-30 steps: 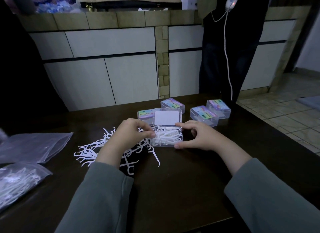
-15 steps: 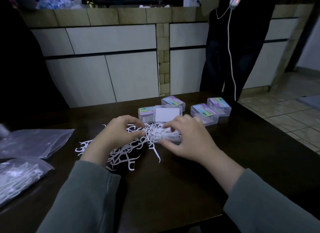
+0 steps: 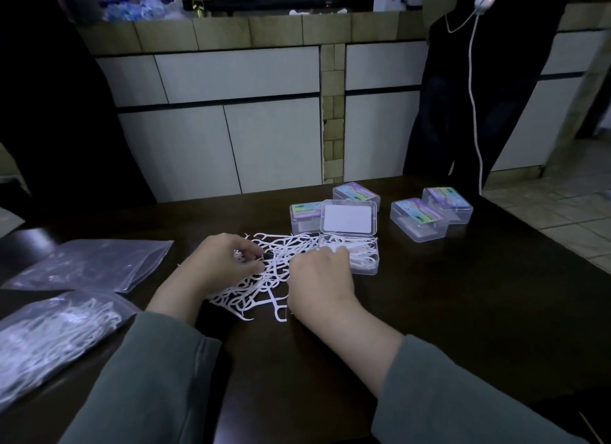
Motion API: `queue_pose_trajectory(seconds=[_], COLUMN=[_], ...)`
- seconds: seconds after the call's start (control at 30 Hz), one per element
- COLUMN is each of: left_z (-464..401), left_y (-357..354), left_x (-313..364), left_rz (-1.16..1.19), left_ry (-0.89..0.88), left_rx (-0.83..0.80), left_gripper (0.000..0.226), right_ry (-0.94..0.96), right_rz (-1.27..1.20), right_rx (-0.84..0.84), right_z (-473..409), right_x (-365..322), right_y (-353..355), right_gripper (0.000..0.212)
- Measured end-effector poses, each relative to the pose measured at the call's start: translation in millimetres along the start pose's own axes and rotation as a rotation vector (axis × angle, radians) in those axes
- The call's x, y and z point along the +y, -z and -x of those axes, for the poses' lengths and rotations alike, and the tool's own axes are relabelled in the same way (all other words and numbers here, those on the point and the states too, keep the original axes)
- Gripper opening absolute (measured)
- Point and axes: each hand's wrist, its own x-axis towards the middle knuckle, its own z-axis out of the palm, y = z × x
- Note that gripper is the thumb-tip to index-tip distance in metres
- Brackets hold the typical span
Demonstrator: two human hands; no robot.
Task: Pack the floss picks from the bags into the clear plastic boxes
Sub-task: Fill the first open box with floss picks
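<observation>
Our left hand (image 3: 228, 265) curls round a few floss picks (image 3: 264, 278) from the loose pile; our right hand (image 3: 319, 278) pinches more at the pile's edge, just beside the open box (image 3: 358, 262), already part filled. Risk: tangled picks dragging neighbours out or catching the rim. We count two bags (image 3: 89, 265), four closed boxes (image 3: 418, 219), one open.

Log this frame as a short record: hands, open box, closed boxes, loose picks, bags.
left hand: fingers curled in the loose picks, grip unclear
right hand: on the pile beside the open box, fingers hidden
open box: lid up, partly filled with picks
closed boxes: four, behind the open one
bags: two at left; near one holds picks
table: dark
</observation>
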Motion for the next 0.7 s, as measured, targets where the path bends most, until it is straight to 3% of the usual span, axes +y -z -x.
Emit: queue_pose_trajectory(seconds=[0.1, 0.2, 0.27, 0.5, 0.7], left_z=[1, 1, 1, 1, 1], left_y=[-3, -7, -9, -13, -16], left_x=[5, 7, 9, 19, 16], left_rz=[-0.032, -0.056, -0.087, -0.113, -0.117], left_ry=[-0.007, -0.004, -0.001, -0.001, 0.002], left_rx=[0.041, 0.117, 0.110, 0.101, 0.122], left_gripper=[0.026, 0.039, 0.040, 0.012, 0.009], right_ry=[0.067, 0.166, 0.207, 0.344, 0.466], right_rz=[0.052, 0.114, 0.114, -0.046, -0.100], right_rx=[0.025, 0.006, -0.013, 0.094, 0.231], right_z=[-7, -20, -28, -42, -45], right_x=[3, 13, 18, 32, 47], right_y=[-1, 0, 0, -5, -16], right_gripper=[0.037, 0.049, 0.044, 0.018, 0.017])
